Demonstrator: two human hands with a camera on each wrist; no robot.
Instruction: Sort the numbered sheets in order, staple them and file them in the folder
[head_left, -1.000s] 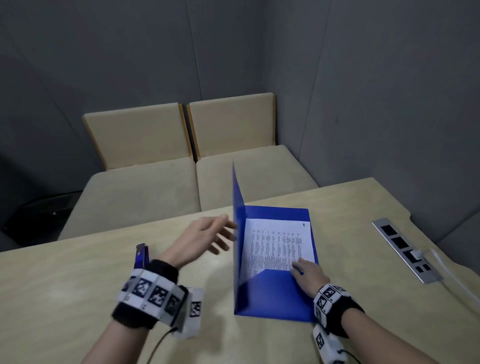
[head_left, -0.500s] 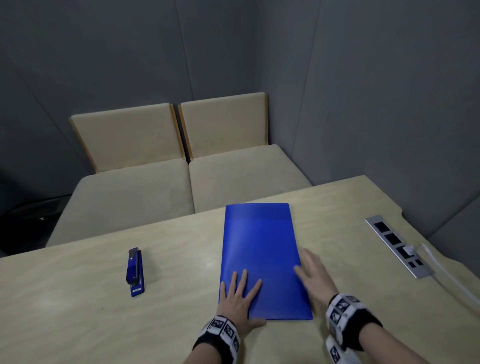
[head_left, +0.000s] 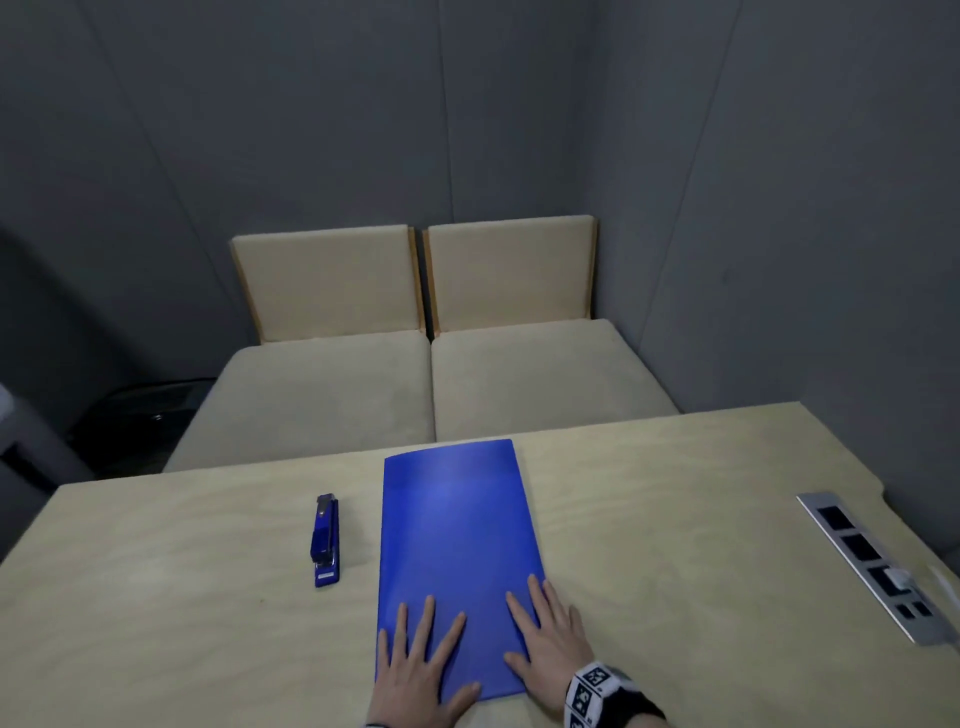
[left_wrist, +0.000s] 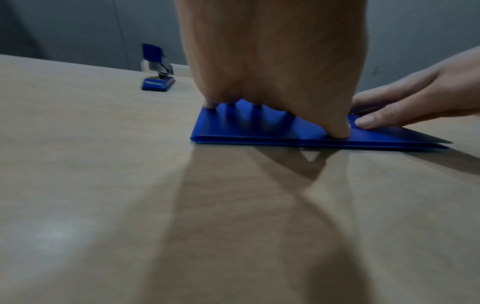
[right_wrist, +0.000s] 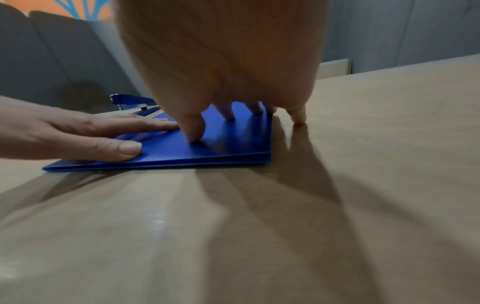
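The blue folder (head_left: 457, 540) lies closed and flat in the middle of the table (head_left: 675, 519); the sheets are hidden inside it. My left hand (head_left: 421, 660) rests flat on its near left part, fingers spread and straight. My right hand (head_left: 550, 634) presses flat on its near right part, the little finger off the edge on the table. In the left wrist view the folder (left_wrist: 285, 139) shows its near edge under my left hand (left_wrist: 272, 107). In the right wrist view the right hand (right_wrist: 228, 115) presses the folder (right_wrist: 221, 150). A blue stapler (head_left: 325, 540) lies left of the folder.
A metal socket panel (head_left: 878, 566) with a white plug is set into the table at the right edge. Two beige seats (head_left: 415, 374) stand beyond the table's far edge, against grey walls. The stapler (left_wrist: 157, 72) stands apart from the folder.
The folder's cover, upright a second ago, has dropped shut over the sheets. Both hands now lie flat on the closed cover, the right one having shifted onto it from the right edge.
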